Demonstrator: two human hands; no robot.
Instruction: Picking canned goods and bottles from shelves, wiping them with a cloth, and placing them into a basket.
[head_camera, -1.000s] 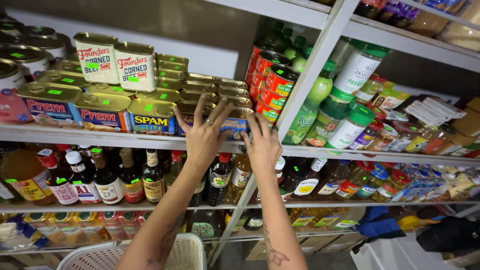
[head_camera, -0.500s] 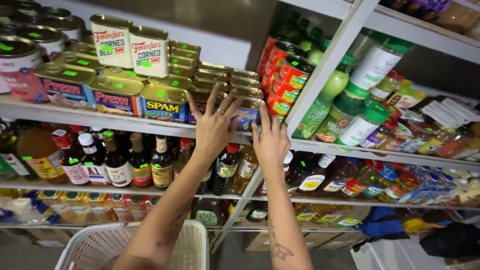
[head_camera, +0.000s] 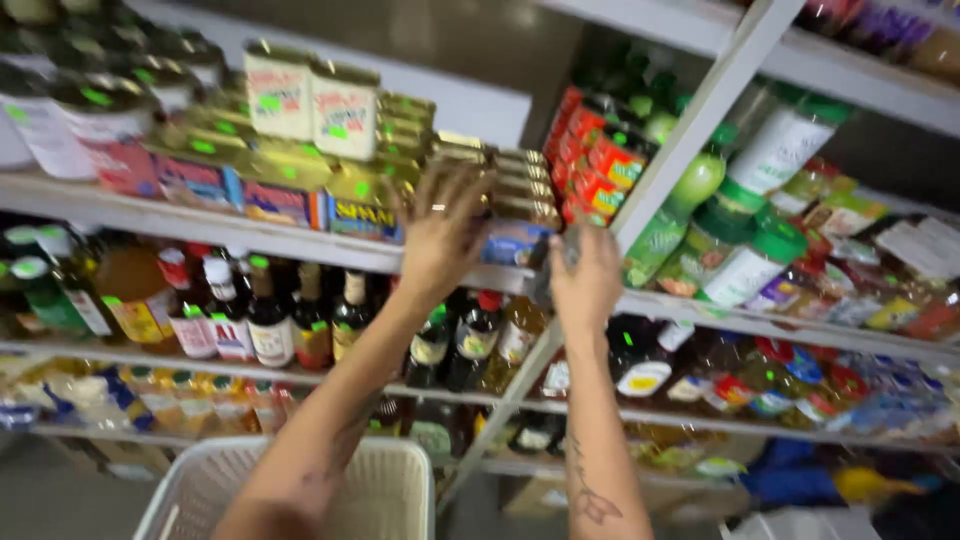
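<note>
flat rectangular tin with a blue front label (head_camera: 516, 243) sits at the front edge of the white metal shelf (head_camera: 150, 212), centre of the frame, lying flat under a stack of gold flat tins (head_camera: 525, 190). its long axis seems to run back into the shelf, short labelled end facing out; blur hides finer detail.

left hand (head_camera: 442, 232), centre frame, fingers spread wide, palm toward the tins, fingertips on the gold stack just left of the blue tin; a ring shows. right hand (head_camera: 585, 280), just right and lower, fingers together near the tin's right end; cannot tell whether it grips.

upper left: tall cream-labelled cans (head_camera: 312, 100). right of the slanted white upright (head_camera: 690, 130): green-capped shaker bottles (head_camera: 745, 255). below: dark glass sauce bottles (head_camera: 270, 320). bottom centre-left: white plastic basket (head_camera: 385, 490).
</note>
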